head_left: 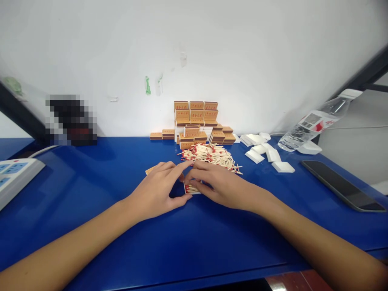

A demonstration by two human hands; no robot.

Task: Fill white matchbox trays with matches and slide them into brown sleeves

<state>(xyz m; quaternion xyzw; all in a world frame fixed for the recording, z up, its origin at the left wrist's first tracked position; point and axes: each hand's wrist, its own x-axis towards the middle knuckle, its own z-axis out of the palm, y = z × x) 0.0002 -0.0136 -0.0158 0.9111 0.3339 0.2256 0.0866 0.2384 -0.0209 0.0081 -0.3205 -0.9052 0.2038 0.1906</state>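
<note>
A small white matchbox tray [195, 192] with red-tipped matches [190, 188] in it sits on the blue table, partly hidden by my hands. My left hand [162, 186] grips it from the left, with the thumb at its near edge and fingers at its far side. From the right, my right hand [216, 182] reaches over the tray, its curled fingers and thumb on the matches there. Just beyond my hands lies a loose heap of matches [212, 153]. An orange matchbox piece [149, 170] shows partly behind my left hand.
Stacked orange matchboxes [196, 115] stand against the wall. Several empty white trays [283, 167] lie to the right, near a tilted water bottle [315, 121] and a dark phone [342, 186]. At the left edge is a power strip [21, 178], with a pixelated dark object [72, 121] behind.
</note>
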